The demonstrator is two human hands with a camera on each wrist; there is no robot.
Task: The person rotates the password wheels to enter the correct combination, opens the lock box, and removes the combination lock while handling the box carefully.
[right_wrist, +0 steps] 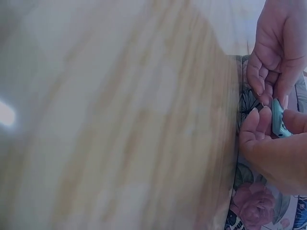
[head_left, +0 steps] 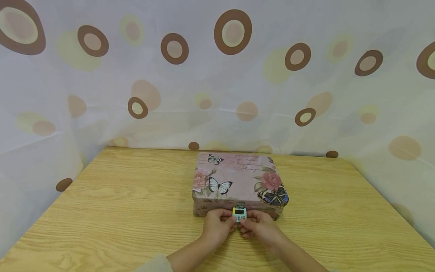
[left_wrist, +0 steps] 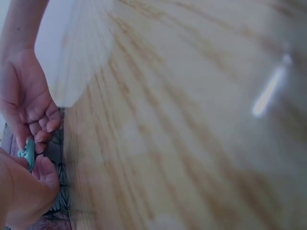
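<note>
Head: padlock (head_left: 239,218), mint with a yellow left edge, sits at the middle of the near side of the printed box (head_left: 234,170), just below the metal clasp (head_left: 240,205). Number face points near and up, digit row runs left-right, dark opening on the far side toward the clasp. Can't tell whether the shackle passes through the clasp. Body looks about as wide as tall here, so long axis isn't clear from this view. Left hand (head_left: 215,225) pinches the padlock's left side, right hand (head_left: 263,228) pinches the right; both thumbs on the near face. Box stands on the wood table (head_left: 119,207), lid down, longest visible edge running left-right. Pale sleeve (head_left: 154,264) on the left forearm. Patterned cloth (head_left: 204,75) hangs behind the table.

Left wrist: padlock seen nearly edge-on as a thin teal body, its longer visible edge running left-right, along the box front. Left hand grips it, thumb against the number face; right hand's fingers meet it from the other side. Remaining fingers curl loosely.

Right wrist: same edge-on look, longer visible edge left-right again. Right thumb presses the face, fingers behind; left fingertips hold the opposite end. Rose print (right_wrist: 254,203) shows on the box to the right of the padlock.
</note>
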